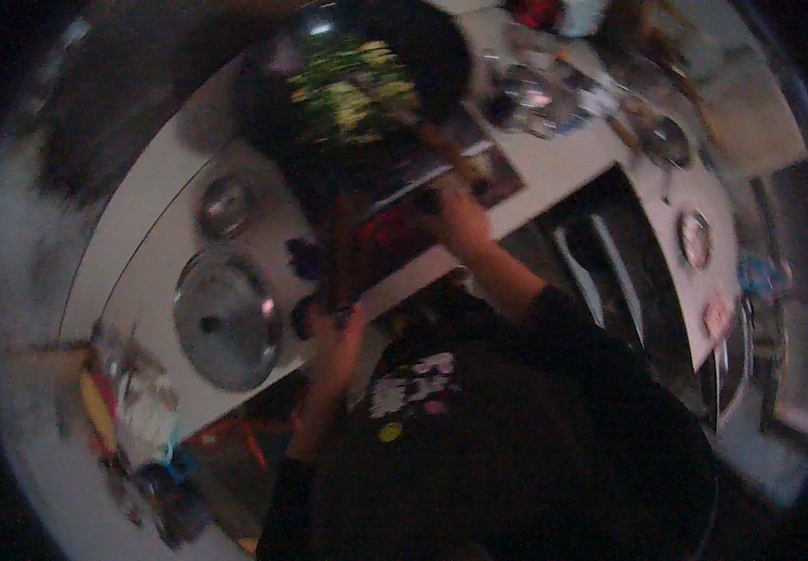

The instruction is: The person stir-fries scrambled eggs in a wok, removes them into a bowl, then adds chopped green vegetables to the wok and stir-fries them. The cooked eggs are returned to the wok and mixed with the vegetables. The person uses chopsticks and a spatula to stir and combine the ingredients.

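A large dark wok (439, 63) on the stove (509, 175) holds chopped green and yellow vegetables (355, 91), blurred by motion. My left hand (337, 343) is closed around the lower end of the wok's long dark handle (339, 245). To the right, my right hand (461, 210) grips what looks like a wooden spatula (446, 147), which slants up into the wok; its far end cannot be made out among the vegetables. Dark rounded things, perhaps stove knobs (302, 258), lie beside the handle.
On the pale counter (158, 189) at the left are a round glass lid (229, 322) and a small metal bowl (225, 203). Bags and packets (141, 393) lie at the lower left. Blurred dishes and utensils (530, 91) crowd the upper right; a small dish (695, 238) stands farther right.
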{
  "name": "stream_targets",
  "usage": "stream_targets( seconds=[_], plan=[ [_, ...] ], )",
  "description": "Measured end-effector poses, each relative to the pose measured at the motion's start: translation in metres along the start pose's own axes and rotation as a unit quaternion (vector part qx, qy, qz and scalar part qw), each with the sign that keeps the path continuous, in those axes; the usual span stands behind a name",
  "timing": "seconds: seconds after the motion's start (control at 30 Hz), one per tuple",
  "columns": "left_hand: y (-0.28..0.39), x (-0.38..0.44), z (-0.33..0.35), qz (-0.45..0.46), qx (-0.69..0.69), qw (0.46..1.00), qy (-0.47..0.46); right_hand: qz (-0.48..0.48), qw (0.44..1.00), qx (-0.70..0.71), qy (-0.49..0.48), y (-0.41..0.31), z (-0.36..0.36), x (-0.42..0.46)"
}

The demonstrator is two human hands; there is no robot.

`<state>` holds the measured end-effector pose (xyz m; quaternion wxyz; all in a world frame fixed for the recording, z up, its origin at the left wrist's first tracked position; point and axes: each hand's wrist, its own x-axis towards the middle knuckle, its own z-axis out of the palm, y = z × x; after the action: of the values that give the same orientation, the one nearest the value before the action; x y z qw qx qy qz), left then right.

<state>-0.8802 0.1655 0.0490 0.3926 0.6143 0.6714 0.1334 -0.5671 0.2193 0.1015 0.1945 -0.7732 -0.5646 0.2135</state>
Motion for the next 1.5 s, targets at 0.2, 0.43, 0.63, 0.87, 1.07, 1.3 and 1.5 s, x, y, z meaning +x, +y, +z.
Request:
stream_targets(
  seconds=[0.2,0.43,0.63,0.87,1.07,1.3,1.5],
  plan=[
    [0.01,0.008,-0.018,0.178,0.313,0.929,0.088,0.022,0.995,-0.102,-0.002,-0.033,-0.011,-0.005],
    [0.012,0.03,-0.018,0.186,0.327,0.926,0.036,0.019,0.992,-0.117,0.03,-0.014,-0.005,-0.005],
    [-0.13,0.074,-0.015,0.273,0.121,0.952,0.075,0.03,0.993,-0.112,-0.02,-0.031,-0.008,0.0],
    [-0.033,0.037,-0.065,0.095,0.221,0.955,0.174,0.063,0.995,-0.058,-0.044,-0.01,-0.006,0.004],
    [-0.072,0.056,-0.044,0.177,0.337,0.888,0.258,0.147,0.988,-0.04,-0.011,0.046,-0.074,-0.072],
    [-0.03,0.043,0.012,0.243,0.242,0.928,0.144,0.442,0.889,-0.102,0.055,0.239,-0.19,-0.199],
    [-0.041,-0.007,0.117,0.133,0.147,0.965,-0.173,0.437,0.886,-0.071,0.14,0.351,-0.254,-0.221]
  ],
)
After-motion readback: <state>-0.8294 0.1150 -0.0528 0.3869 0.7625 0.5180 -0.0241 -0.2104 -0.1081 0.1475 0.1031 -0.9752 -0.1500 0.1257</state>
